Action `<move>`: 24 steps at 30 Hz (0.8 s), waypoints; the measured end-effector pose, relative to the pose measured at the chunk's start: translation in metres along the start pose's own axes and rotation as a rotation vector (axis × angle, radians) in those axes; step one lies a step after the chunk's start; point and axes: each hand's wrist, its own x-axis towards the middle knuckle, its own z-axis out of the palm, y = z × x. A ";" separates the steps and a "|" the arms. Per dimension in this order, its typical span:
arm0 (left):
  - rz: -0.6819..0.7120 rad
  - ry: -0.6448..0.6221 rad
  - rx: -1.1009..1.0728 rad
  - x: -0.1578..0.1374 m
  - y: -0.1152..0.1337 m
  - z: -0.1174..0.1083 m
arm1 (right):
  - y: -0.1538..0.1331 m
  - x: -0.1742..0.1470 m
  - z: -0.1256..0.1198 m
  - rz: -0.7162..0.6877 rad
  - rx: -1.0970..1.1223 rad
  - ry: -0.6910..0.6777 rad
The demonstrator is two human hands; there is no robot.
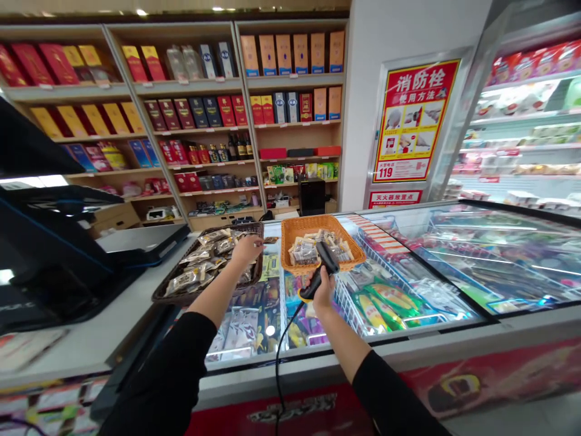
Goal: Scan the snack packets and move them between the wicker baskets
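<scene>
My right hand (pixel 324 287) is wrapped around the handle of a black barcode scanner (pixel 327 259) with a yellow trim at its base. The scanner's head is over the near side of an orange woven basket (pixel 295 227) that holds light-coloured small packets (pixel 305 251). My left hand (pixel 247 249) reaches over the right side of a dark brown woven basket (pixel 166 293) filled with clear-wrapped snack packets (pixel 193 275). Its fingers are curled together; a small brownish item shows at the fingertips, too small to name. Both baskets rest on the freezer's glass top.
A chest freezer (pixel 385 339) with frozen packs under glass spans the front and right. The scanner's black cable (pixel 278 369) hangs down its front. At left, a dark checkout machine (pixel 45 260) and a scale (pixel 145 239) occupy a counter. Shelves of boxed bottles (pixel 284 54) line the back wall.
</scene>
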 end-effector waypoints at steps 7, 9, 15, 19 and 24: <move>-0.330 -0.041 -0.050 -0.025 -0.061 0.004 | 0.023 -0.022 0.022 0.261 -0.016 -0.222; -0.370 -0.057 -0.105 -0.023 -0.060 0.012 | 0.027 -0.024 0.021 0.285 -0.055 -0.259; -0.471 0.006 -0.387 -0.022 -0.057 0.022 | 0.026 -0.024 0.013 0.281 -0.079 -0.259; -0.438 0.054 -0.731 -0.033 -0.054 0.021 | 0.021 -0.028 0.015 0.258 -0.093 -0.219; -0.448 0.113 -0.889 -0.039 -0.049 0.015 | 0.011 -0.032 0.014 0.189 -0.151 -0.280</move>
